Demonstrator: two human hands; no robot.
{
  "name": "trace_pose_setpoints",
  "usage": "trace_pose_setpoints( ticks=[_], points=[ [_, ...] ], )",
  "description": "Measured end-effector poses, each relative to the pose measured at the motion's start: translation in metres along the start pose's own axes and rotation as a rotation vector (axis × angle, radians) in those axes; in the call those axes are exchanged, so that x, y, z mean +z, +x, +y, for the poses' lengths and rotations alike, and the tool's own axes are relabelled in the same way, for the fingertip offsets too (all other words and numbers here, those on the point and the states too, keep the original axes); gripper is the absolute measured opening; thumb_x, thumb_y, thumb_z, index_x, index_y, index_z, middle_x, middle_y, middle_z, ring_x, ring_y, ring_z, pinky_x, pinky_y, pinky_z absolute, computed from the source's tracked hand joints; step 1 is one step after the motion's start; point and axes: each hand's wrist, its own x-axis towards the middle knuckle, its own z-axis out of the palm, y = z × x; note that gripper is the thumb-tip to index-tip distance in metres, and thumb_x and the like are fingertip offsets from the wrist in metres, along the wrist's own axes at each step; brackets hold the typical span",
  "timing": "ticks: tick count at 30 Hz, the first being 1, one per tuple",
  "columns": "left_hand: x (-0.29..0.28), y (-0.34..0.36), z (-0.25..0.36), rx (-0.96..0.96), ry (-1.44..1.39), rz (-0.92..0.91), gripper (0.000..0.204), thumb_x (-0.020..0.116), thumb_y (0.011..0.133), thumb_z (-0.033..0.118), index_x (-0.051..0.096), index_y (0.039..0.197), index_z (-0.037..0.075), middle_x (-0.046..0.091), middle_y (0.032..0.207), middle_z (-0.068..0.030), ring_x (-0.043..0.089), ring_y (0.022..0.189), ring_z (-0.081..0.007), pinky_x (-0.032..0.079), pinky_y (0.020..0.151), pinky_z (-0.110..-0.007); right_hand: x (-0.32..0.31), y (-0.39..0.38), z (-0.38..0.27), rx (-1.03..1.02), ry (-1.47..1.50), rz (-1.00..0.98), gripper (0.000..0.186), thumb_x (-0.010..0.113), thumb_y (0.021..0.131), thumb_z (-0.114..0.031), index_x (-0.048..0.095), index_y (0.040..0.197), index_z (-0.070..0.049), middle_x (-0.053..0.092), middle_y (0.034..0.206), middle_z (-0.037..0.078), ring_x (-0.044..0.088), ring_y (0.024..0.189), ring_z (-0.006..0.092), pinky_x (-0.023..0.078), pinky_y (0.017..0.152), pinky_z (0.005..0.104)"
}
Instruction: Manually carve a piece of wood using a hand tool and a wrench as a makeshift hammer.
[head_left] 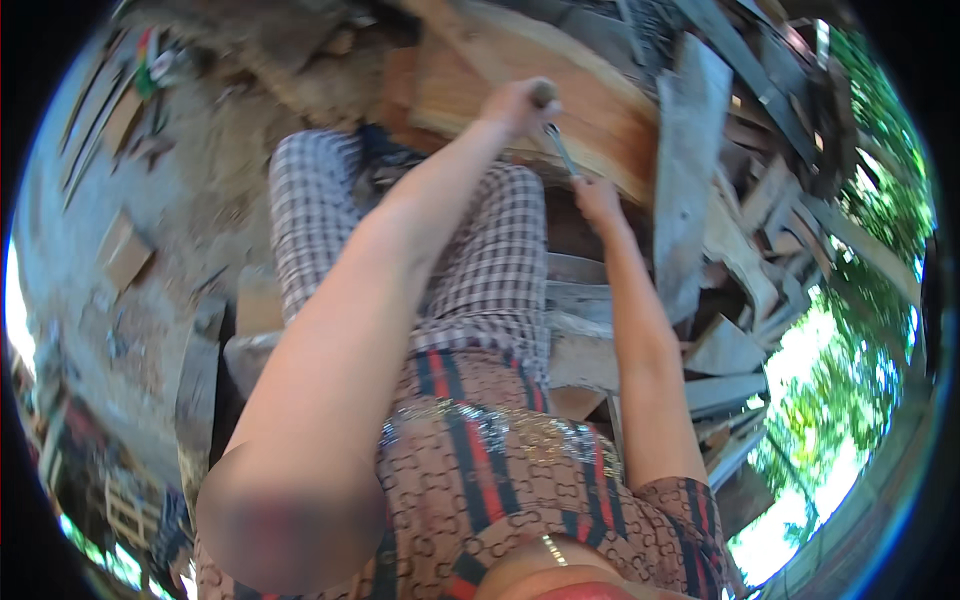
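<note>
My left hand (pixel 512 108) is closed around a short rounded wooden piece (pixel 543 94), perhaps a handle, over a broad reddish-tan plank (pixel 600 120) with rough curved edges. Below it and to the right, my right hand (pixel 598 200) grips a slim metal chisel-like tool (pixel 562 150), its shaft angled up toward my left hand. Whether the tool touches the plank or the wooden piece is unclear. My checked-trouser legs (pixel 480 260) are bent beneath my arms, near the plank's lower edge.
A tall weathered board (pixel 688 170) stands right of the plank, among jumbled scrap wood (pixel 730 345). Left are a dusty grey floor (pixel 170 200), a square wood offcut (pixel 125 245) and several thin strips (pixel 95 120). Weathered timbers (pixel 580 330) lie under me; foliage (pixel 870 200) shows far right.
</note>
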Motion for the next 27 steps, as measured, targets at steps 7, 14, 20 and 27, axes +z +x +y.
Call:
trace_pose_setpoints(
  ticks=[7,14,20,27],
  points=[
    [0.005,0.023,0.002,-0.062,-0.089,-0.056,0.018,0.062,0.079,0.027,0.065,0.086,0.011,0.064,0.074,-0.0009,0.061,0.070,-0.0115,0.048,0.067,-0.028,-0.106,-0.098,-0.123,-0.784,0.455,0.641,0.029,0.054,0.092,-0.025,0.061,0.111,-0.004,0.063,0.075,0.017,0.062,0.063,0.0272,0.046,0.059,0.0319],
    [0.004,0.041,0.003,-0.124,-0.081,-0.181,0.021,0.065,0.080,0.028,0.065,0.086,0.009,0.064,0.072,-0.0011,0.061,0.068,-0.0118,0.048,0.065,-0.028,-0.092,-0.071,-0.109,-1.228,0.271,0.815,0.029,0.058,0.090,-0.021,0.059,0.114,-0.006,0.064,0.076,0.014,0.063,0.064,0.0248,0.049,0.060,0.0309],
    [0.000,0.037,-0.001,-0.042,0.024,-0.119,0.021,0.065,0.082,0.028,0.065,0.090,0.009,0.063,0.073,0.0005,0.059,0.067,-0.0099,0.047,0.062,-0.028,-0.110,-0.110,-0.131,-1.040,0.394,0.666,0.024,0.057,0.091,-0.016,0.059,0.112,-0.005,0.061,0.073,0.009,0.053,0.056,0.0104,0.045,0.056,0.0248],
    [0.012,0.046,-0.006,0.020,-0.090,-0.230,0.017,0.066,0.081,0.023,0.064,0.091,0.010,0.062,0.077,0.0016,0.058,0.068,-0.0093,0.048,0.063,-0.027,-0.060,-0.057,-0.076,-0.943,0.124,0.666,0.029,0.055,0.092,-0.022,0.058,0.113,-0.002,0.060,0.071,0.013,0.056,0.056,0.0178,0.046,0.057,0.0307]
  ],
)
